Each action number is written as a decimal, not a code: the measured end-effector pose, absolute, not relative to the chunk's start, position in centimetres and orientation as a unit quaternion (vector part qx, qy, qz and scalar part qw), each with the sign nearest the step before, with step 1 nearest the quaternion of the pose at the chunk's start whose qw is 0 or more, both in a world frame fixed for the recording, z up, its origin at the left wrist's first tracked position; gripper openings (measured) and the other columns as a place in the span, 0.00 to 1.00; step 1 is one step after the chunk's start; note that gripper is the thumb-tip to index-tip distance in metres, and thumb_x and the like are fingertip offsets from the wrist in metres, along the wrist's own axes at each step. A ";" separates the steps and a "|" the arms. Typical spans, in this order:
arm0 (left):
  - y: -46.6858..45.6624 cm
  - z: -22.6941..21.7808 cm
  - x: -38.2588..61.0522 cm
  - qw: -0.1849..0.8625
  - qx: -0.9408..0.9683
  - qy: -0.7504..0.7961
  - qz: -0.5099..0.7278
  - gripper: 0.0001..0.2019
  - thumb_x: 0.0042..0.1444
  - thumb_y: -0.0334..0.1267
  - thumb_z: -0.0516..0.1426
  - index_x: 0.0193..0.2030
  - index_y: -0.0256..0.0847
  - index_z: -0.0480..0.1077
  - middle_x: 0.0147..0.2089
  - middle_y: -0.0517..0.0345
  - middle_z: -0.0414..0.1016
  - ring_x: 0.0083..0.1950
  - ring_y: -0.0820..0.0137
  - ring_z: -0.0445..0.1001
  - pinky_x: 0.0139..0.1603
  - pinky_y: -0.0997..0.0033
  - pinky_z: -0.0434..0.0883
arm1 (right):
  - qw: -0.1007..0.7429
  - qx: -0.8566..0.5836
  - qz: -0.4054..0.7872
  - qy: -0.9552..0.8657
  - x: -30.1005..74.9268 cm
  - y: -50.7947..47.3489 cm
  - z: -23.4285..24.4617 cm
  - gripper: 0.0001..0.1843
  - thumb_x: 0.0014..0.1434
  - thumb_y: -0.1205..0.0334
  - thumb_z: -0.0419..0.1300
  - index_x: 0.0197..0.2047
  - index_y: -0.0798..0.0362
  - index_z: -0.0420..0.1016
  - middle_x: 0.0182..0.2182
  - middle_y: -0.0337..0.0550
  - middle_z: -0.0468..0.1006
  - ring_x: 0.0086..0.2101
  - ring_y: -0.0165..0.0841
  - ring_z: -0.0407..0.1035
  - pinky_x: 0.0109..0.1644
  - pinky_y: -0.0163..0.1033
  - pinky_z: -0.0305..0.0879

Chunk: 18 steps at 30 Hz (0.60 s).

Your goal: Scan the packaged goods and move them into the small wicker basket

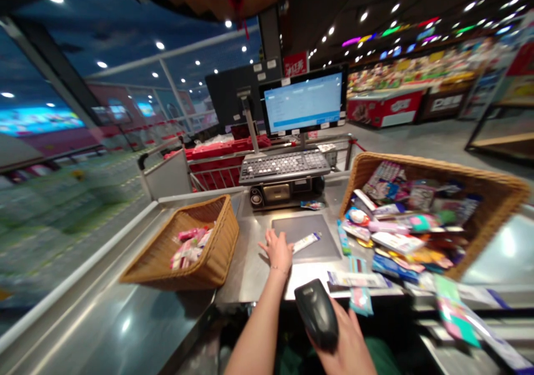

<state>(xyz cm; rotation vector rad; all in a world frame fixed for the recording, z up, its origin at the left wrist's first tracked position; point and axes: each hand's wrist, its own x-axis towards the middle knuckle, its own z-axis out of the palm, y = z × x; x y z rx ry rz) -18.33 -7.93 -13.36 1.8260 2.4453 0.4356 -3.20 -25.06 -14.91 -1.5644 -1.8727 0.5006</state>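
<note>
My left hand (pixel 278 250) reaches onto the steel checkout counter (pixel 254 264), fingers closed on the end of a small white tube (pixel 306 242) that lies on the dark scanner plate (pixel 308 235). My right hand (pixel 348 344) is low and close to me, wrapped round a black handheld barcode scanner (pixel 317 312). A wicker basket (pixel 492 188) piled with small packaged goods stands to the right. A second wicker basket (pixel 219 236) on the left holds a few pink packets (pixel 189 247).
A keyboard (pixel 284 166) and a lit screen (pixel 303 102) stand behind the scanner plate. Loose packets (pixel 359 280) lie along the counter's front edge. A red trolley (pixel 225 163) sits behind the counter. A steel belt surface (pixel 104 314) runs to the left. Shop shelves fill the far right.
</note>
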 end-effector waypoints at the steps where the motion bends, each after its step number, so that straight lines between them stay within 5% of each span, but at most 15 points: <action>1: -7.2 -12.9 -17.8 0.013 0.634 0.763 0.129 0.17 0.55 0.43 0.58 0.51 0.45 0.71 0.66 0.40 0.59 0.71 0.47 0.46 0.61 0.25 0.46 | 0.320 -0.597 0.187 -0.712 -3.2 -25.1 -15.0 0.27 0.58 0.51 0.51 0.58 0.50 0.68 0.58 0.50 0.71 0.59 0.46 0.63 0.64 0.61 0.51; 3: -5.5 -11.9 -16.8 0.004 0.739 0.666 0.100 0.15 0.57 0.39 0.56 0.51 0.46 0.72 0.68 0.41 0.56 0.71 0.46 0.44 0.62 0.25 0.43 | 0.318 -0.601 0.176 -0.712 -3.1 -25.1 -15.1 0.27 0.57 0.52 0.51 0.58 0.50 0.68 0.58 0.50 0.71 0.59 0.46 0.63 0.64 0.61 0.52; 6: -2.8 -10.7 -16.5 0.028 0.868 0.491 0.064 0.14 0.57 0.36 0.56 0.47 0.62 0.73 0.69 0.67 0.57 0.72 0.65 0.48 0.70 0.46 0.43 | 0.315 -0.603 0.155 -0.717 -2.8 -25.2 -15.5 0.27 0.56 0.55 0.51 0.58 0.54 0.69 0.57 0.53 0.71 0.59 0.47 0.63 0.63 0.61 0.54; 8: -1.4 -10.4 -17.0 0.038 0.911 0.408 0.034 0.14 0.54 0.34 0.59 0.41 0.62 0.75 0.67 0.73 0.61 0.71 0.70 0.51 0.71 0.51 0.44 | 0.309 -0.608 0.141 -0.717 -2.6 -25.2 -15.8 0.27 0.55 0.56 0.53 0.57 0.54 0.70 0.57 0.53 0.72 0.58 0.48 0.64 0.62 0.61 0.56; 11: -0.5 -10.6 -18.5 0.026 0.919 0.394 0.022 0.12 0.48 0.30 0.62 0.36 0.54 0.76 0.68 0.67 0.61 0.71 0.67 0.51 0.70 0.45 0.42 | 0.299 -0.617 0.132 -0.715 -2.4 -25.1 -16.1 0.27 0.52 0.58 0.56 0.56 0.51 0.71 0.56 0.49 0.73 0.57 0.48 0.66 0.61 0.59 0.58; 18: -3.5 -12.7 -20.0 -0.012 0.856 0.515 0.039 0.14 0.47 0.44 0.65 0.40 0.42 0.75 0.69 0.42 0.55 0.72 0.51 0.45 0.66 0.30 0.43 | 0.293 -0.606 0.173 -0.719 -3.0 -25.3 -15.3 0.27 0.54 0.57 0.54 0.56 0.53 0.70 0.57 0.50 0.72 0.58 0.47 0.65 0.61 0.59 0.57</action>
